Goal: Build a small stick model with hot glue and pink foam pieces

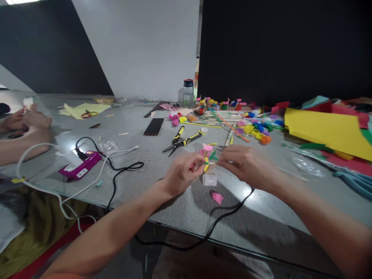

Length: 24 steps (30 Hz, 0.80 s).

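Observation:
My left hand (186, 167) is closed in a pinch on a thin pale stick (211, 163) with a green end. The fingertips of my right hand (245, 164) are pinched together at the stick's other end. Just behind the stick are a pink round piece (208, 148), a green piece (214, 155) and a yellow strip, partly hidden by my fingers. Below my hands a small translucent cylinder (209, 179) lies on the grey table (174, 201), and closer to me is a pink scrap (217, 198). Yellow-and-black pliers (181, 141) lie beyond my left hand.
A phone (154, 126), a bottle (188, 93) and colourful caps (257, 130) are farther back. Right are yellow sheets (322, 130) and blue scissors (353, 182). A purple power strip (80, 166) with cables stands left, near another person's hands (31, 118). A black cable (215, 226) crosses the front edge.

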Available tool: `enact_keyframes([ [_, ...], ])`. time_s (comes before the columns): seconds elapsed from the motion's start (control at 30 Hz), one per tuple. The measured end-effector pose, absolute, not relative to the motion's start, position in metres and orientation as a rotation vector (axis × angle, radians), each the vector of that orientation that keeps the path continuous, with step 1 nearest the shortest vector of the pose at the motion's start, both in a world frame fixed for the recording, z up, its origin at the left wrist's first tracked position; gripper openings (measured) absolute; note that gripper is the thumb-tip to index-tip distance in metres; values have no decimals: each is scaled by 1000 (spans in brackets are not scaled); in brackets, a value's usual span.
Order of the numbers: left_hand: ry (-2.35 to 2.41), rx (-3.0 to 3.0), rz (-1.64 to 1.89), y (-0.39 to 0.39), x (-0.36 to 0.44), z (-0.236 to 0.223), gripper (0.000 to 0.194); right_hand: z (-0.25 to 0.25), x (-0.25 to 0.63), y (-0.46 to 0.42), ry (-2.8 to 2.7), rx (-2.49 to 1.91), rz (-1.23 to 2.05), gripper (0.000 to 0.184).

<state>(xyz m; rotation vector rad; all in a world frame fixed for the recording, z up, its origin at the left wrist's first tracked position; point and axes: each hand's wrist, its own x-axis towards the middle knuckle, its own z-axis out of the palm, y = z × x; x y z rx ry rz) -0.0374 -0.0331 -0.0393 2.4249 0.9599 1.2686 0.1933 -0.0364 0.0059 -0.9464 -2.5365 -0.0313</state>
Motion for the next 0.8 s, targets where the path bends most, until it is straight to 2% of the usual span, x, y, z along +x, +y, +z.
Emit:
enact_keyframes([
  [0.8, 866, 2804, 1238, -27, -44, -37, 9, 2, 195, -35, -2531, -1015, 7, 29],
])
